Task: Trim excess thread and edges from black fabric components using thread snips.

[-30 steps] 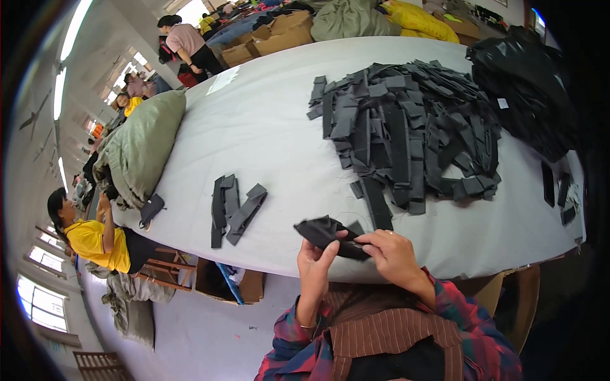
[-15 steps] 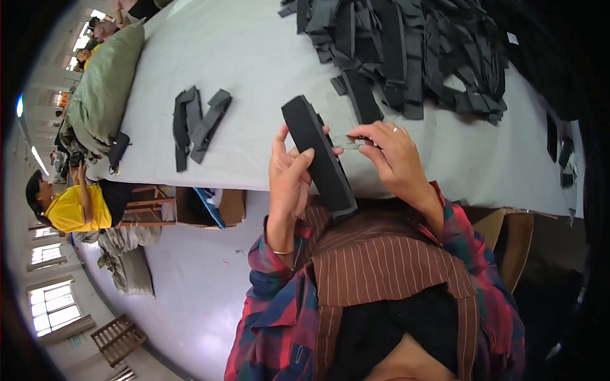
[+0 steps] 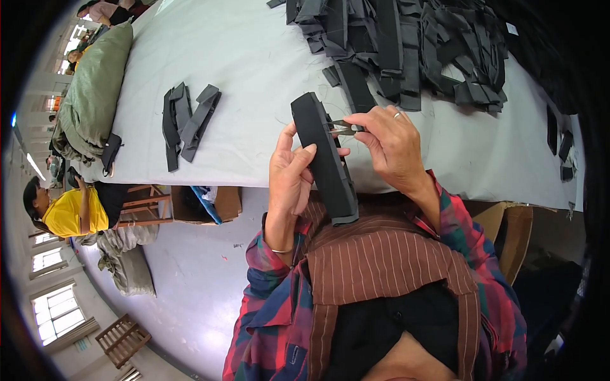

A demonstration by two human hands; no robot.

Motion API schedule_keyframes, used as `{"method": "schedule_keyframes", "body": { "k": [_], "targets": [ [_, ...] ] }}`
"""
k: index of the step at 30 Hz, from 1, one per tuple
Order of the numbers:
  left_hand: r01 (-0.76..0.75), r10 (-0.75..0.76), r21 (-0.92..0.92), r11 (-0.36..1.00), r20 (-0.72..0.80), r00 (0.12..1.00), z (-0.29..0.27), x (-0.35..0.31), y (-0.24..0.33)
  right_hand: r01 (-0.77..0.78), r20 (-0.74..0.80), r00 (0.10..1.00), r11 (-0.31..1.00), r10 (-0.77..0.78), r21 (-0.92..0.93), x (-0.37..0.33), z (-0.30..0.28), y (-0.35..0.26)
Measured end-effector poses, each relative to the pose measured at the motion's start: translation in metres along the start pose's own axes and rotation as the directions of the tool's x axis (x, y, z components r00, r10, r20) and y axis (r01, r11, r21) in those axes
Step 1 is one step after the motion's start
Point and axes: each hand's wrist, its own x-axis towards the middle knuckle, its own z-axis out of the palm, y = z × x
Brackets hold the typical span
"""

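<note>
A long, folded black fabric strip [image 3: 324,166] is upright in my left hand [image 3: 288,178], its top tilted to the left. The thumb presses on the front face; other fingers reach behind, and a fingertip shows past the right edge. My right hand [image 3: 399,147] is closed on small thread snips [image 3: 344,127]. Their blades point left and meet the strip's right edge; whether they cut a thread is too small to tell. Beyond my hands, a big pile of dark strips [image 3: 389,47] covers the far right of the table.
A few loose strips [image 3: 204,120] lie on the pale table [image 3: 248,70] at left. A stuffed green sack [image 3: 98,95] rests along its left edge. Below stand a cardboard box [image 3: 227,203] and wooden stool [image 3: 145,206], beside a person in yellow [image 3: 76,213]. Another box [image 3: 513,241] stands at right.
My right hand has moved the snips up and left to the strip's edge. The strip has shifted slightly right in view, with my left hand still holding it.
</note>
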Motion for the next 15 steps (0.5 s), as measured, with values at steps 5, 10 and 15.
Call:
{"method": "schedule_keyframes", "body": {
  "k": [5,10,15],
  "targets": [
    [0.007,-0.007,-0.024,1.0,-0.007,1.0,-0.0004,0.0038,0.0007,0.013,-0.028,1.0,1.0,-0.013,-0.014,0.0015,0.0001,0.0019],
    [0.023,-0.024,-0.032,0.999,-0.01,1.0,-0.0005,0.0052,-0.0009,0.028,-0.03,0.999,0.999,-0.029,-0.046,0.001,0.0031,0.0037],
    [0.049,-0.049,-0.049,0.998,-0.002,0.999,0.0014,0.0041,-0.0013,0.001,-0.049,0.999,1.0,-0.002,-0.005,-0.0019,0.006,0.0066]
  ]
}}
